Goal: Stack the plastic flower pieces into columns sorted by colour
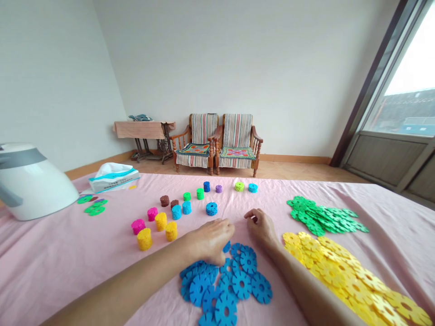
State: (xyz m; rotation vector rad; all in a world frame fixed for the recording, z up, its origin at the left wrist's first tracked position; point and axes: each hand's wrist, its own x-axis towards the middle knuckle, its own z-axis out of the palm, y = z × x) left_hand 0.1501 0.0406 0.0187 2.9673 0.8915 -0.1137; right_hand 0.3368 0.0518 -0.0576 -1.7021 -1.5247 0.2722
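My left hand (212, 239) is closed, knuckles up, over the far edge of a loose pile of blue notched flower discs (242, 285). Its fingertips point down and are mostly hidden, so what they hold cannot be made out. A blue disc (227, 246) shows right beside them. To the right, my right hand (261, 226) rests low over the cloth with fingers curled in and nothing visible in them. Just beyond both hands stands a short stack of blue discs (211, 208).
Small stacks in yellow (144, 239), pink (138, 227), brown (164, 200), light blue (186, 207) and green (200, 194) stand left of centre. Green discs (322, 215) and yellow discs (346, 276) lie in piles at right. A kettle (37, 185) and tissue pack (114, 178) stand at left.
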